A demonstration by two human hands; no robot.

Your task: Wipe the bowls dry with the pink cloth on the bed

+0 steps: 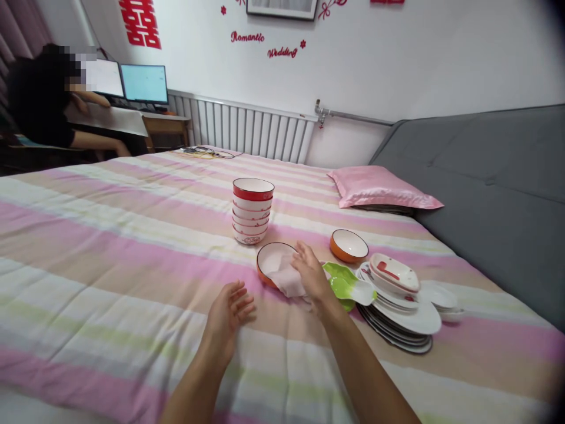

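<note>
My left hand (231, 309) is raised just above the bedspread, palm turned inward, fingers slightly curled and apart, with nothing in it. To its right, my right hand (312, 277) grips a thin whitish cloth (286, 278) that hangs over the near rim of an orange bowl with a white inside (269, 259). The thumb of that hand is hidden. Behind this bowl rises a stack of white and red bowls (251, 215). A second orange bowl (348, 246) sits farther right. Beside my right wrist lie green leaf-shaped dishes (339, 280).
A pile of plates (419, 318) topped by squarish dishes (395, 272) stands on the right of the striped bedspread (132, 282). Small white dishes (441, 294) lie behind it. Farther back are a pink pillow (382, 185) and grey headboard (485, 176). Someone sits (39, 100) at a desk.
</note>
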